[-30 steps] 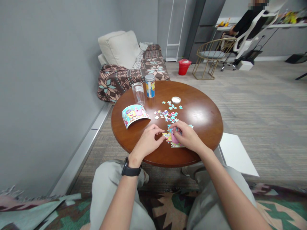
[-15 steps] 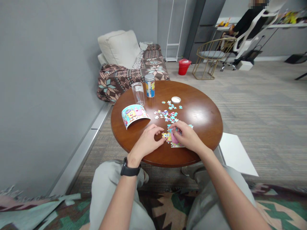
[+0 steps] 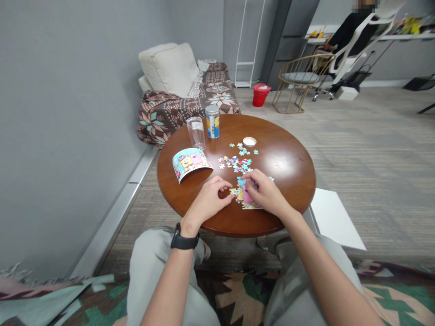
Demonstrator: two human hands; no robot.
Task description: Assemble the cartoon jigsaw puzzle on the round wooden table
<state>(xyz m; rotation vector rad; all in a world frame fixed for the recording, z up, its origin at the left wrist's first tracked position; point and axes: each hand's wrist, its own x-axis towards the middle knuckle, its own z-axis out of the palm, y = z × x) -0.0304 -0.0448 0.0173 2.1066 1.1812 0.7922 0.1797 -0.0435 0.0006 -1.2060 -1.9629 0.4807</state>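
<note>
A partly joined jigsaw puzzle (image 3: pixel 248 197) with pink, yellow and blue cartoon figures lies near the table's front edge. At its left side, my left hand (image 3: pixel 211 195) has thumb and forefinger on either side of the yellow section, fingertips touching it. My right hand (image 3: pixel 268 191) is over the puzzle's upper right part, covering some of it. Its fingers are bent together in a pinch, and what is between them is hidden. Beyond the hands lie several loose jigsaw pieces (image 3: pixel 238 163), with more blue pieces (image 3: pixel 244 150) behind.
A curved picture sheet (image 3: pixel 190 164) with the cartoon figures stands on the left of the round wooden table (image 3: pixel 288 156). Behind it are a clear jar (image 3: pixel 196 132), a printed can (image 3: pixel 212 124) and a round lid (image 3: pixel 249 141). Farther off, a person sits in a white chair.
My right hand has shifted very slightly upward over the puzzle, its fingers still bent. My left hand stays at the puzzle's left side.
</note>
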